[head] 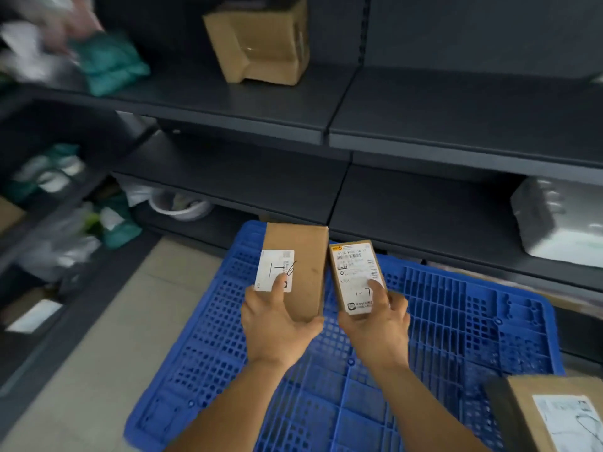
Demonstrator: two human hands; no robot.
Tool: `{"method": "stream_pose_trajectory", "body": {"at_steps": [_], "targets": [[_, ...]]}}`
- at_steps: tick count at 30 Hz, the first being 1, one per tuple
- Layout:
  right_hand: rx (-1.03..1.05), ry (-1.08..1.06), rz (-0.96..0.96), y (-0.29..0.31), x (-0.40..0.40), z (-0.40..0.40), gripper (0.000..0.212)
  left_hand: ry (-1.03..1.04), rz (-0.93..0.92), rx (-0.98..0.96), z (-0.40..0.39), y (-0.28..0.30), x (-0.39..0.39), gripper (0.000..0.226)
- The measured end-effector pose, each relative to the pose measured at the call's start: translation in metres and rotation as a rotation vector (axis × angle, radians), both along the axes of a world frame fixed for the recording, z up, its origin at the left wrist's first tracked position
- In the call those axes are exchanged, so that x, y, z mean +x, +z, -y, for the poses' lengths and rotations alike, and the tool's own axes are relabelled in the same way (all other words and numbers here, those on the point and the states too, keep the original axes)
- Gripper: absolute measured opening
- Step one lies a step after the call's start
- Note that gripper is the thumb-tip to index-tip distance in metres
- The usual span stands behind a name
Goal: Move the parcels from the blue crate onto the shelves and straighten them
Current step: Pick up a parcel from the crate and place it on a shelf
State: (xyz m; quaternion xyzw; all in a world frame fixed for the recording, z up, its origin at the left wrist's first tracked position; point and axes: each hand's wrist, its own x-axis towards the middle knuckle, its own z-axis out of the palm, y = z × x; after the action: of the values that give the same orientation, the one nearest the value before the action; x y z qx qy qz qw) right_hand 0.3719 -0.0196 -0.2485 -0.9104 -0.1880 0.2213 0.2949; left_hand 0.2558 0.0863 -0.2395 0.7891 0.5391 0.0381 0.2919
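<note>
Both hands are gripping parcels above the crate (424, 321): left hand (277, 318) holding a box (303, 262), right hand (375, 321) holding a smaller box (355, 275). Beyond them, shelves (228, 102) are already carrying several parcels; another box (554, 415) is waiting at lower right.

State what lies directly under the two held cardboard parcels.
Blue plastic lattice crate lies beneath both brown cardboard parcels, larger and smaller; its parts behind parcels and hands are hidden.

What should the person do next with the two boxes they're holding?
Probably lift them to a dark shelf and set them down straight. The left hand grips the bigger box, the right hand the smaller box, both above the blue crate.
</note>
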Motion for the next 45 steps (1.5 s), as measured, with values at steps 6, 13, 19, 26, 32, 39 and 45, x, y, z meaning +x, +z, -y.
{"method": "stream_pose_trajectory", "body": {"at_steps": [6,13,19,26,32,39,45], "targets": [[0.088,0.104,0.078,0.073,-0.087,-0.047,0.079,0.142,0.096,0.115,-0.032,0.066,-0.092,0.104],[0.253,0.247,0.160,0.152,-0.225,-0.098,0.076,0.304,0.153,0.250,-0.064,0.151,-0.241,0.099],[0.377,0.396,0.216,0.210,-0.359,-0.135,0.077,0.440,0.162,0.386,-0.082,0.216,-0.385,0.097],[0.533,0.550,0.249,0.270,-0.498,-0.175,0.077,0.603,0.212,0.509,-0.096,0.279,-0.533,0.094],[0.639,0.672,0.272,0.319,-0.590,-0.208,0.076,0.712,0.215,0.624,-0.109,0.331,-0.628,0.091],[0.749,0.781,0.286,0.359,-0.669,-0.259,0.075,0.817,0.184,0.735,-0.143,0.376,-0.708,0.090],[0.782,0.824,0.272,0.372,-0.703,-0.331,0.074,0.848,0.118,0.778,-0.207,0.402,-0.744,0.093]]}}
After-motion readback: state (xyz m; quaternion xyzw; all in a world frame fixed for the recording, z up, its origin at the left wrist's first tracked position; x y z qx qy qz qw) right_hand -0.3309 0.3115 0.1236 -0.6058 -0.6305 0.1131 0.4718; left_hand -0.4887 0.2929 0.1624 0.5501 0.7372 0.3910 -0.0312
